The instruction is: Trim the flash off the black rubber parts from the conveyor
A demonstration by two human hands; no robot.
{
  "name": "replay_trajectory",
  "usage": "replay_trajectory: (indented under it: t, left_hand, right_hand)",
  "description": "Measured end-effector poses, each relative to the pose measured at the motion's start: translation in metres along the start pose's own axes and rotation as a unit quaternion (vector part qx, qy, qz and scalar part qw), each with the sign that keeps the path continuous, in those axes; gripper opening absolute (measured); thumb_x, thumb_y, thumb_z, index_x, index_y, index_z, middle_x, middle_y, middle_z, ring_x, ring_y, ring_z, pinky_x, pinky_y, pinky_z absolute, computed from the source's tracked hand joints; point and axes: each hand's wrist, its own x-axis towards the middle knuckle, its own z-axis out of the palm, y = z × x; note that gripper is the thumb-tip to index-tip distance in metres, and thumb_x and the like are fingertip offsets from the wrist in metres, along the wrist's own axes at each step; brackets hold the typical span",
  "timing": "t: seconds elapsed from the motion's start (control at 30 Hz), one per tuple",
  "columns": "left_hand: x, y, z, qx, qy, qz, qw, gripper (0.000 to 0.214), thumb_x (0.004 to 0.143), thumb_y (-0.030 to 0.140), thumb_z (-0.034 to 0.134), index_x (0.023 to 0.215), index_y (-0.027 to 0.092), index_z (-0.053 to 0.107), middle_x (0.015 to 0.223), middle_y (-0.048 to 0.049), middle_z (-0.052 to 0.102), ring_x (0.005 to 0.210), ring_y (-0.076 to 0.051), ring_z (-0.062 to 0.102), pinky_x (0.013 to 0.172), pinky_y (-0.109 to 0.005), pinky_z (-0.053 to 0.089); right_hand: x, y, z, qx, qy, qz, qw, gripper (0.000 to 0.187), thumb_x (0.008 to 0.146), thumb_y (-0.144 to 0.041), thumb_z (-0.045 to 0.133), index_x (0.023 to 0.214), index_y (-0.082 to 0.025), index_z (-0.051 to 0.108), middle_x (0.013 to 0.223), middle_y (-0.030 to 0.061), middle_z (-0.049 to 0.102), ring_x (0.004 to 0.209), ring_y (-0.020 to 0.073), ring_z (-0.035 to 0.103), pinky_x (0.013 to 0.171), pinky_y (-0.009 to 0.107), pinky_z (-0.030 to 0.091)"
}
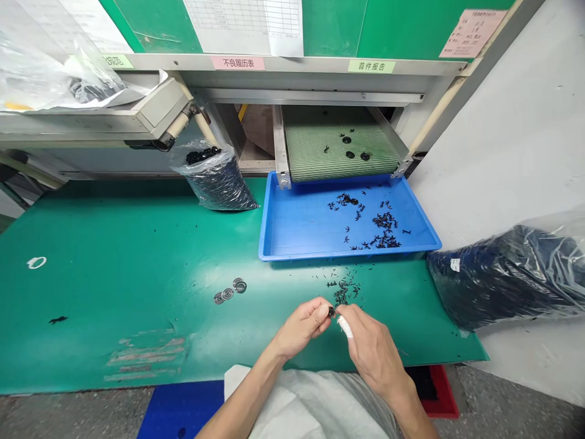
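My left hand (311, 320) pinches a small black round plastic part (331, 311) between thumb and fingers above the near edge of the green table. Close against that part, my right hand (368, 338) has its fingers closed; what they grip is too small to make out. A white wrap (345, 326) covers one right finger. Just beyond both hands lies a scatter of tiny black plastic bits (342, 292). Several black ring-patterned discs (227, 294) rest on the table, left of my left hand.
A blue tray (265, 244) with black scraps stands under the end of a green mesh conveyor (315, 152) carrying black parts. One filled plastic bag (219, 183) stands left of the tray, a larger black-filled bag (507, 274) lies right. A red bin (450, 396) sits below the table.
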Motion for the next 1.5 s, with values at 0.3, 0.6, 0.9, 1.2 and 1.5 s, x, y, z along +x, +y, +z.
replay_trajectory:
  t: [0.3,0.6,0.9,1.2,1.5]
  left_hand:
    - [-0.002,0.001,-0.012,0.105,-0.042,0.034,0.993,0.042,0.092,0.055,0.039,0.079,0.017,0.048,0.064,0.0049,0.037,0.057,-0.009,0.027,0.055,-0.025,0.024]
    - [0.0,0.011,-0.018,0.195,-0.07,0.03,0.978,0.042,0.094,0.054,0.033,0.078,0.018,0.046,0.068,0.0044,0.038,0.062,-0.01,0.03,0.059,-0.025,0.027]
    - [0.0,0.004,-0.015,0.265,0.01,0.065,0.962,0.032,0.094,0.046,0.039,0.083,0.019,0.054,0.073,0.0027,0.046,0.067,-0.012,0.038,0.065,-0.024,0.032]
    - [0.019,-0.03,-0.025,0.003,0.033,0.011,0.999,0.035,0.089,0.051,0.048,0.09,0.017,0.053,0.06,0.0072,0.035,0.051,-0.007,0.024,0.049,-0.022,0.02]
    - [0.03,-0.03,-0.006,-0.306,0.052,-0.03,0.95,0.027,0.079,0.028,0.067,0.099,0.01,0.065,0.082,-0.0065,0.06,0.063,-0.008,0.052,0.048,-0.018,0.035]
  right_hand:
    - [0.005,-0.002,-0.003,-0.082,-0.013,-0.026,0.996,0.032,0.079,0.002,0.039,0.094,-0.023,0.055,0.084,0.0009,0.062,0.075,0.0159,0.055,0.063,0.028,0.036]
    - [0.01,-0.003,0.005,-0.162,-0.002,-0.037,0.986,0.03,0.081,0.001,0.045,0.096,-0.024,0.056,0.075,-0.0019,0.06,0.067,0.0153,0.054,0.059,0.031,0.03]
    - [0.01,-0.01,0.023,-0.039,-0.009,0.055,0.998,0.029,0.082,-0.001,0.036,0.088,-0.021,0.054,0.071,-0.0006,0.062,0.059,0.014,0.055,0.054,0.029,0.026]
    - [0.022,0.017,0.05,0.237,-0.04,0.212,0.947,0.03,0.081,-0.009,0.033,0.093,-0.022,0.058,0.065,-0.0041,0.062,0.058,0.0128,0.054,0.06,0.024,0.037]
    - [0.024,0.031,0.04,0.265,0.052,0.183,0.945,0.028,0.086,-0.021,0.041,0.102,-0.021,0.064,0.105,0.0054,0.07,0.093,0.0171,0.065,0.08,0.028,0.048]
